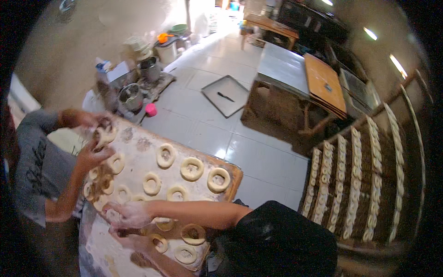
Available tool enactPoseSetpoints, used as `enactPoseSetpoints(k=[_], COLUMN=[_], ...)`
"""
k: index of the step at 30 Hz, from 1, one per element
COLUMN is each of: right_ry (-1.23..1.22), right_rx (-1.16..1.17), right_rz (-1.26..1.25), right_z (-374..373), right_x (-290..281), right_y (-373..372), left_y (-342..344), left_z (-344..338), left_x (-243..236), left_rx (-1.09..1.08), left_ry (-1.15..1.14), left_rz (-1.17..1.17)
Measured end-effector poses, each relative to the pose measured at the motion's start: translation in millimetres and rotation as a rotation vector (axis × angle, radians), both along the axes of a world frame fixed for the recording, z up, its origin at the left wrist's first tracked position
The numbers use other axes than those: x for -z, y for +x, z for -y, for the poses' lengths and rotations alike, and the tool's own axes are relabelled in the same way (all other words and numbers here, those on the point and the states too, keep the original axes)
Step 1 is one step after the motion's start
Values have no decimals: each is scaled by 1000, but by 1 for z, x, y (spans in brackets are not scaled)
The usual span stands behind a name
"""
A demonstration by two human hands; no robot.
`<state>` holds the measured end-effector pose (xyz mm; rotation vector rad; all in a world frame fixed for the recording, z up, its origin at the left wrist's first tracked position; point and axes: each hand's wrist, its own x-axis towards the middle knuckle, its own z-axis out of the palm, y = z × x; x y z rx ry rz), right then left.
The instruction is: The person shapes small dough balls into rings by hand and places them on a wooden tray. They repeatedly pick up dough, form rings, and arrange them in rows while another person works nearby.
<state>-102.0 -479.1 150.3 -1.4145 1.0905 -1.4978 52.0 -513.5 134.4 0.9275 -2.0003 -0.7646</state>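
My right hand (131, 215), white with flour, reaches in from the lower right over a floured board (134, 161). Its curled fingers are at a pale piece of dough (113, 214), seemingly a ring. Just below, close against it, is my left hand (127, 234); its fingers are partly hidden and blurred. Several dough rings lie around my forearms, among them a ring (193, 234) and a ring (185, 254). More rings lie beyond, such as one (192, 169) near the far edge. Opposite, another person's hands (94, 150) hold a dough ring (107, 137).
A rack (355, 175) with rows of dough rings stands at the right. Behind are a metal-topped table (284, 69) with wooden boards (325, 83), and a tray (225, 106) on the tiled floor with a dark tool on it. Metal pots (150, 69) and a pink cup (151, 109) stand at the left.
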Motion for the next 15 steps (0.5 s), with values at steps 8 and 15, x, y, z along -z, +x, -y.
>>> enactPoseSetpoints(k=[8,15], right_ry=[187,219], right_rx=[57,92], right_rz=[158,24], right_z=[-48,-26], right_x=[-34,-28], right_y=[-45,-72], left_y=[-66,-98], left_z=[-12,-12], left_x=[-27,-58], left_rx=[16,117], left_ry=[17,317], left_rz=[54,246])
